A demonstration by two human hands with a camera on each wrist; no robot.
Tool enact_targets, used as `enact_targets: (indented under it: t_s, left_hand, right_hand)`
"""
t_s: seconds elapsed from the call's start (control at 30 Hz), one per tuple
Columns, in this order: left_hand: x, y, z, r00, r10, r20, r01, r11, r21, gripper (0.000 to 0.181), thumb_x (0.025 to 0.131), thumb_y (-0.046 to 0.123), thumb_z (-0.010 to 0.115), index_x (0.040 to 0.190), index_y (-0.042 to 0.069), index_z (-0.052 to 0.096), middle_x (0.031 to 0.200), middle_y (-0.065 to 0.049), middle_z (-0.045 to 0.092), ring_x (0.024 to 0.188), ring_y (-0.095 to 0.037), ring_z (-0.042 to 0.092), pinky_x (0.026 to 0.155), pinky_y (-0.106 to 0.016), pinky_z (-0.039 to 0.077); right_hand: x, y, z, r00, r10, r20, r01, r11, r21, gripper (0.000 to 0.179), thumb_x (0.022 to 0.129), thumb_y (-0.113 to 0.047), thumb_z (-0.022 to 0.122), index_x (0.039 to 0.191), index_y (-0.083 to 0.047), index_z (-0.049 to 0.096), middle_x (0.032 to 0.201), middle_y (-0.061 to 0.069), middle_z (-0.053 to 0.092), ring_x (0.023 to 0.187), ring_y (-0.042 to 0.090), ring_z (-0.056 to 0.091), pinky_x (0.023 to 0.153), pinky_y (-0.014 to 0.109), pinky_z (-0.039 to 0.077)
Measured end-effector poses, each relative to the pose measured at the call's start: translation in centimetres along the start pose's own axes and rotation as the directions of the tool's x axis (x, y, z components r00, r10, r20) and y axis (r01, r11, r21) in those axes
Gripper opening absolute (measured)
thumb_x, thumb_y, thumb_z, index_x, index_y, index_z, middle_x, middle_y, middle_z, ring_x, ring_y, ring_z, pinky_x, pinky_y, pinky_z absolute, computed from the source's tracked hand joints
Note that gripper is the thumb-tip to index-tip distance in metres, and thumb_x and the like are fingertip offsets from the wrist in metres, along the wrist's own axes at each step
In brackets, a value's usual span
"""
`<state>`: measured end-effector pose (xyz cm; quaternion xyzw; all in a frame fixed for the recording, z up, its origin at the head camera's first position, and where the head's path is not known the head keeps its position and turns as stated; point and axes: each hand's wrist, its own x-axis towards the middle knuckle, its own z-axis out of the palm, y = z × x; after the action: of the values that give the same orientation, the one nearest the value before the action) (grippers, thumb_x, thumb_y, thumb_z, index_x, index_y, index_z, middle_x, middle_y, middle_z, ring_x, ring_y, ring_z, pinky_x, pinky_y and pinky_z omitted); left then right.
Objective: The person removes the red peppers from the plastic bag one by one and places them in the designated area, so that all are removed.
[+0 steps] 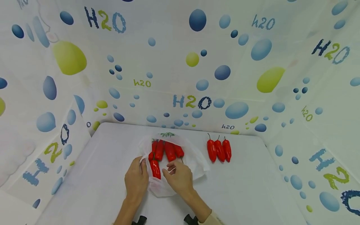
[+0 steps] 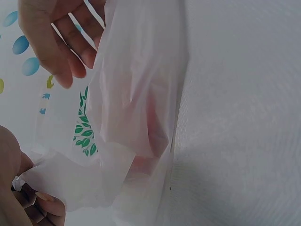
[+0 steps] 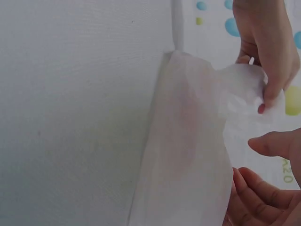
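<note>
A thin white plastic bag [image 1: 197, 164] lies spread on the table, its mouth toward me, with a green leaf print [image 2: 84, 127]. Several red chili peppers [image 1: 170, 151] show inside it; one pepper [image 1: 155, 169] lies closest to the mouth. My left hand [image 1: 137, 178] pinches the bag's left edge, raising a fold of plastic clearly seen in the left wrist view. At the bag's near right side, my right hand [image 1: 180, 178] has its thumb [image 3: 270, 143] apart from the loosely bent fingers [image 3: 256, 193], which touch the bag's edge. No pepper is in either hand.
Three red chili peppers [image 1: 219, 151] lie side by side right of the bag, stems pointing away. A white table [image 1: 247, 181] carries everything. Patterned white curtains [image 1: 168, 62] with blue and green drops enclose it at the back and both sides.
</note>
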<state>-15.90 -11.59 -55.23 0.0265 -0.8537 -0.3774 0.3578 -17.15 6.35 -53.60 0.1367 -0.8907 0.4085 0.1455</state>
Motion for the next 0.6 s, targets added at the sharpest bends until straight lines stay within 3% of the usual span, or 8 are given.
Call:
enact_targets:
  t_s: [0.23,0.6]
  left_hand:
    - [0.1,0.2,-0.1,0.999,0.026,-0.022,-0.026,1.0,-0.001,0.017,0.1,0.003,0.065,0.114,-0.006,0.067,0.107,-0.022,0.074,0.096,-0.039,0.075,0.08,-0.054,0.06]
    - [-0.1,0.2,0.0,0.999,0.035,-0.028,-0.035,0.999,0.006,0.017,0.099,0.003,0.066,0.114,-0.006,0.067,0.107,-0.022,0.075,0.097,-0.04,0.074,0.08,-0.055,0.06]
  right_hand:
    - [0.3,0.7,1.5,0.989,0.072,0.126,-0.078,0.996,0.039,0.03,0.086,-0.033,0.086,0.104,-0.011,0.076,0.084,-0.009,0.072,0.068,-0.002,0.061,0.064,0.02,0.053]
    - [-0.4,0.8,2.8,0.977,0.074,0.198,-0.099,0.988,0.119,0.039,0.082,-0.034,0.09,0.105,-0.007,0.073,0.082,0.0,0.074,0.067,-0.001,0.063,0.062,0.019,0.054]
